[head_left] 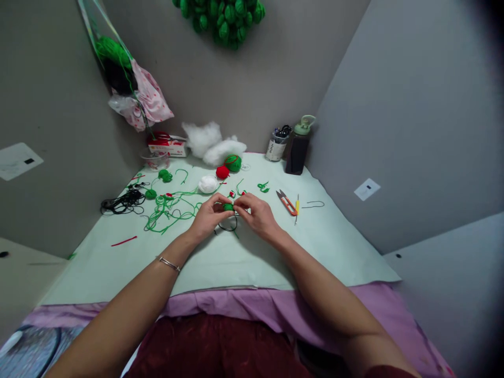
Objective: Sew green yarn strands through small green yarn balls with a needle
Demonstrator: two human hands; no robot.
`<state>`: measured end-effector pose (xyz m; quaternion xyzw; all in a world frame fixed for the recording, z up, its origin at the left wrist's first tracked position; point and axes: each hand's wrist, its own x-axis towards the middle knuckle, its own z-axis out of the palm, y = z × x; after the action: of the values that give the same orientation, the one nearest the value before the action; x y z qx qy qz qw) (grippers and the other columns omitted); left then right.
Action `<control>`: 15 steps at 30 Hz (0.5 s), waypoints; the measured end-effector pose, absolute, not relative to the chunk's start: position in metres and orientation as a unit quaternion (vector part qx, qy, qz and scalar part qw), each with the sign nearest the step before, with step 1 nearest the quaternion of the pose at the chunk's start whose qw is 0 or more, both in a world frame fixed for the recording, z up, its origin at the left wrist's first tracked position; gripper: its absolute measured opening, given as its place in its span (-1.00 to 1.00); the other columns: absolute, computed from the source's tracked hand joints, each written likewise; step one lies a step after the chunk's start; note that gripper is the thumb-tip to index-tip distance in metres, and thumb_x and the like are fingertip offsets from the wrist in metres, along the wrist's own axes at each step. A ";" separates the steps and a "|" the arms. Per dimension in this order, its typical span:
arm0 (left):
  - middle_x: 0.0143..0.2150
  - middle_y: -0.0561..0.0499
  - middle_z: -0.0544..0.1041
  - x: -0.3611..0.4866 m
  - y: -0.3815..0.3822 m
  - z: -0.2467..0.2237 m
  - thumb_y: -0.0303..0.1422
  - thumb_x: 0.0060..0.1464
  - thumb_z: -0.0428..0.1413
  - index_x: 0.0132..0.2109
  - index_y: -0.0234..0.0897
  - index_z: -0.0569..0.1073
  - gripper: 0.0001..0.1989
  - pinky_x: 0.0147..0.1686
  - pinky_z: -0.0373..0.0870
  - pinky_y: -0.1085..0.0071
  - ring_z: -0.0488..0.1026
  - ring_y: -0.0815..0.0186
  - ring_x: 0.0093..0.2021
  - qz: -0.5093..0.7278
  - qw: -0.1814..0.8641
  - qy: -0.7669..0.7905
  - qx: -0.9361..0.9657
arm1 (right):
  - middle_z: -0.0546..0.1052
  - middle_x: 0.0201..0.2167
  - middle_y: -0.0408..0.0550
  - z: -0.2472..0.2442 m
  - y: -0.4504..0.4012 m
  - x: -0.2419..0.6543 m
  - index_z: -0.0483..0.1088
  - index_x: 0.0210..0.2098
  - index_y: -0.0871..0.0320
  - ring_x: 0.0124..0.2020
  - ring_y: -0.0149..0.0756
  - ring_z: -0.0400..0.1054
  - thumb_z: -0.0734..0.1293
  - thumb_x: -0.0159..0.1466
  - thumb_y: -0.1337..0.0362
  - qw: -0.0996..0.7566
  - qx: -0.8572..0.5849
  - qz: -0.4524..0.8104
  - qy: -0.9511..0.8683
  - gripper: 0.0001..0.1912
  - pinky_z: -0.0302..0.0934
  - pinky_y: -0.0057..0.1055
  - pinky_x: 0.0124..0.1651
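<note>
Between thumb and fingers, my left hand (209, 216) grips a small green yarn piece (228, 207). My right hand (258, 214) is closed in a pinch at the right edge of that piece; what its fingertips hold is too small to make out. A thin black cord (229, 229) loops onto the table below the fingers. Just beyond the hands lie small red, white and green yarn pieces (232, 194). To the right rest orange-handled thread snips (287, 202), a yellow-handled crochet hook (297, 207) and a bent dark wire or cord (315, 204).
Tangled green yarn (169, 212) and black cord (126, 202) spread at left. A white yarn ball (207, 184), red ball (222, 172) and green ball (233, 163) sit before white stuffing (205, 139). A bottle (298, 149) and pen cup (276, 147) stand at the back right.
</note>
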<state>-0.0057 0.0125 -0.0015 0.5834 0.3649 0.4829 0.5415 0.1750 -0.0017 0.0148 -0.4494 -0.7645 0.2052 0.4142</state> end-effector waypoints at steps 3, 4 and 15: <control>-0.30 0.07 0.52 -0.007 0.013 0.000 -0.29 -0.16 0.39 -0.23 -0.27 0.45 -0.65 -0.22 0.35 0.39 0.45 0.34 -0.29 0.470 0.540 0.359 0.599 | 0.51 -0.34 -0.06 0.021 0.002 0.174 0.47 -0.41 0.12 -0.26 -0.31 0.35 0.37 0.21 0.29 0.466 -0.433 0.256 -0.728 -0.93 0.20 -0.40 -0.25; -0.30 0.07 0.51 -0.008 0.014 0.001 -0.29 -0.15 0.39 -0.23 -0.27 0.46 -0.65 -0.24 0.33 0.40 0.43 0.35 -0.31 0.462 0.540 0.359 0.605 | 0.52 -0.34 -0.06 0.025 0.005 0.176 0.46 -0.41 0.13 -0.30 -0.33 0.34 0.39 0.19 0.26 0.497 -0.427 0.301 -0.693 -0.92 0.19 -0.43 -0.30; -0.28 0.05 0.47 -0.043 0.026 0.019 -0.27 -0.01 0.36 -0.05 -0.20 0.58 -0.65 -0.20 0.29 0.38 0.40 0.35 -0.27 0.445 0.614 0.330 0.563 | 0.10 -0.69 -0.32 0.059 0.038 0.358 0.14 -0.52 0.00 -0.64 -0.44 -0.04 0.60 -0.03 0.07 0.664 -0.335 0.470 -0.476 -0.48 -0.09 -0.42 -0.59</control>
<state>-0.0429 0.0257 0.0193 0.5627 0.3299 0.4446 0.6139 0.3580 0.0383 0.0586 -0.3348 -0.4761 0.4695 0.6639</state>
